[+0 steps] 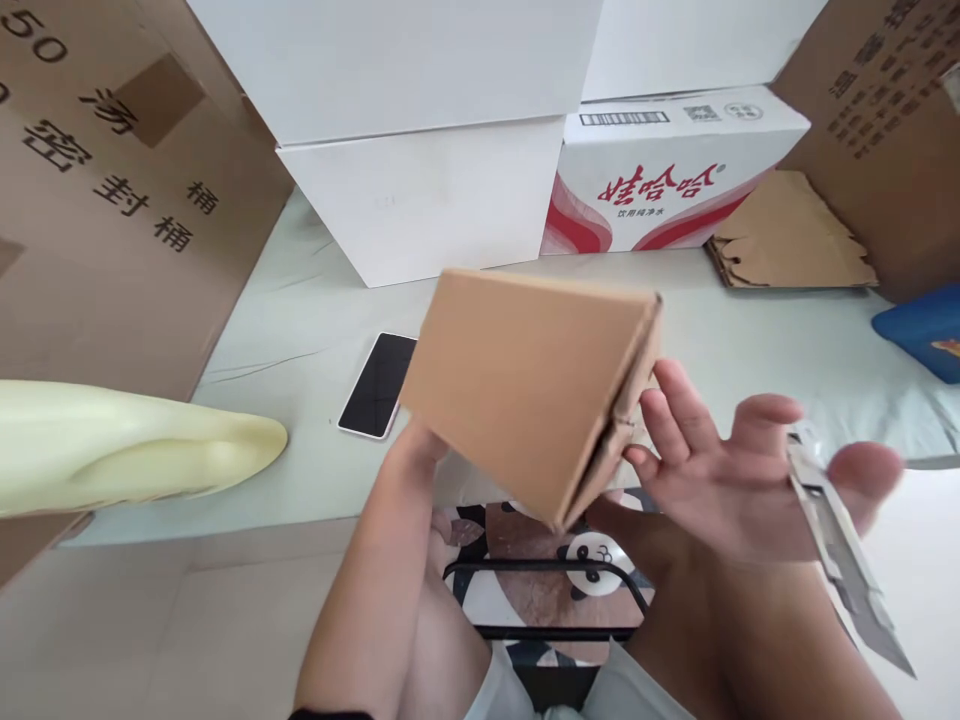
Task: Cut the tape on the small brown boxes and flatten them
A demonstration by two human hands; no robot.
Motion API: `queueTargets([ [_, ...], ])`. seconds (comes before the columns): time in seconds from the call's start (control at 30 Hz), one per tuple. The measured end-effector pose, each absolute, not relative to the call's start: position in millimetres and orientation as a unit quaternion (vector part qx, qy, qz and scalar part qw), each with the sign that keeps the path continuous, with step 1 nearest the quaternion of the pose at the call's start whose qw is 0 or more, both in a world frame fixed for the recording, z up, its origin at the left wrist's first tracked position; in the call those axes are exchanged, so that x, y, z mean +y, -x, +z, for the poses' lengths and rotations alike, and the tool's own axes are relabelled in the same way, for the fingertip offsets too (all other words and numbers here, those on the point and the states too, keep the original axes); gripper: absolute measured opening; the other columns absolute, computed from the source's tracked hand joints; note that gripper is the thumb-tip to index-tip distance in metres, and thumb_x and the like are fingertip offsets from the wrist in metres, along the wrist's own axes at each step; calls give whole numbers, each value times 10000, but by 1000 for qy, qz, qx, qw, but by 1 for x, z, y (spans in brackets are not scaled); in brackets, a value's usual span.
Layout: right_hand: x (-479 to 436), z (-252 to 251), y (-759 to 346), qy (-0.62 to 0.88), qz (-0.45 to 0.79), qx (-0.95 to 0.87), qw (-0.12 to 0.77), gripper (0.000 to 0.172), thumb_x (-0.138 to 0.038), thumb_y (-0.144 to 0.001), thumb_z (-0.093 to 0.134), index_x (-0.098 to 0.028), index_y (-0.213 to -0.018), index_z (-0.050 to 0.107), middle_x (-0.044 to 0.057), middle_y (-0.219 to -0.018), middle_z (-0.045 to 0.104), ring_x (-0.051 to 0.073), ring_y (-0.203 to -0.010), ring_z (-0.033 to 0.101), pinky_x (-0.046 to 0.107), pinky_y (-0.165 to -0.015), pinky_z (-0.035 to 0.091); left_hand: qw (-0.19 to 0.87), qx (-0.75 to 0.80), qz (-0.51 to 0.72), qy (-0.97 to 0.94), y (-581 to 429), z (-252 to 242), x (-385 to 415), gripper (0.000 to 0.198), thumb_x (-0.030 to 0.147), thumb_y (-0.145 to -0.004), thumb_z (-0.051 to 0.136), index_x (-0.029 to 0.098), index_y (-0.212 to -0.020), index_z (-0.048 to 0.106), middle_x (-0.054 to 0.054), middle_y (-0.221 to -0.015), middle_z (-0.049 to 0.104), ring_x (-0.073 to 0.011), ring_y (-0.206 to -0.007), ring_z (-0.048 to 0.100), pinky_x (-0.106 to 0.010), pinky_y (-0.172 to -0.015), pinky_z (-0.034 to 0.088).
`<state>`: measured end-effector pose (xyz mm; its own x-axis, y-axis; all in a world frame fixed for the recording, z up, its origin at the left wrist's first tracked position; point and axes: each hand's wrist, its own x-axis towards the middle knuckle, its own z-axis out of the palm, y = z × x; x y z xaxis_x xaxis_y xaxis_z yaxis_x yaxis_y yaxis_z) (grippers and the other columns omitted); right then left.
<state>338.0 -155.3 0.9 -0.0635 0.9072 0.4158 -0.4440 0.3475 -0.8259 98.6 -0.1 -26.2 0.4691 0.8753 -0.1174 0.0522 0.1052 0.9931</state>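
Note:
A small brown cardboard box [525, 380] is held up and tilted in front of me, its narrow flap side turned to the right. My left hand [424, 442] grips it from beneath at the left; most of that hand's fingers are hidden behind the cardboard. My right hand [739, 480] is palm up to the right of the box, with a utility knife [840, 545] pinched between thumb and index finger, its blade pointing down and right. The other fingers of this hand are at the box's right edge, apparently touching it.
Behind the box, a phone [379, 385] lies on the pale green cloth [300, 340]. White cartons [442, 200] and a red-and-white carton [660, 200] line the back. Flattened cardboard [799, 235] and a blue object [922, 335] lie right. A pale yellow object [150, 445] juts in from the left.

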Motion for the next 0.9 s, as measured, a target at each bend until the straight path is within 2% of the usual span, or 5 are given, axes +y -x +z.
queueTargets([
  [0.17, -166, 24, -333, 325, 485, -503, 638, 597, -900, -846, 405, -587, -1326, 572, -174, -1655, 465, 227, -1650, 266, 495, -1235, 442, 784, 361, 281, -418, -123, -24, -15, 859, 928, -832, 404, 254, -1302, 654, -142, -1336, 736, -367, -1152, 702, -515, -863, 624],
  [0.33, -162, 17, -344, 352, 453, -533, 622, 620, -873, -798, 554, -563, -1334, 536, -160, -1689, 417, 211, -1661, 233, 504, -1315, 360, 845, 323, 238, -355, -126, -24, -15, 1133, 1071, -702, 269, 224, -1368, 620, -174, -1294, 722, -351, -1116, 674, -465, -920, 553],
  [0.47, -161, 18, -345, 374, 456, -508, 628, 571, -843, -833, 550, -552, -1324, 530, -156, -1693, 411, 203, -1656, 252, 520, -1315, 366, 808, 332, 213, -437, -132, -36, -12, 1171, 1105, -618, 364, 234, -1355, 629, -164, -1194, 725, -296, -942, 644, -383, -738, 489],
  [0.67, -165, 27, -334, 326, 524, -461, 637, 538, -824, -921, 361, -504, -1275, 611, -94, -1669, 475, 227, -1635, 311, 419, -850, 659, 773, 406, 188, -451, -135, -43, -10, 1080, 1056, -690, 416, 245, -1372, 625, -82, -882, 690, -183, -643, 492, -293, -554, 312],
  [0.9, -175, 40, -342, 330, 552, -460, 612, 604, -811, -933, 361, -429, -1301, 650, -29, -1640, 529, 251, -1606, 378, 297, -595, 591, 789, 395, 146, -448, -122, -35, -9, 932, 982, -766, 488, 237, -1302, 650, -58, -852, 691, -157, -608, 539, -260, -528, 338],
])
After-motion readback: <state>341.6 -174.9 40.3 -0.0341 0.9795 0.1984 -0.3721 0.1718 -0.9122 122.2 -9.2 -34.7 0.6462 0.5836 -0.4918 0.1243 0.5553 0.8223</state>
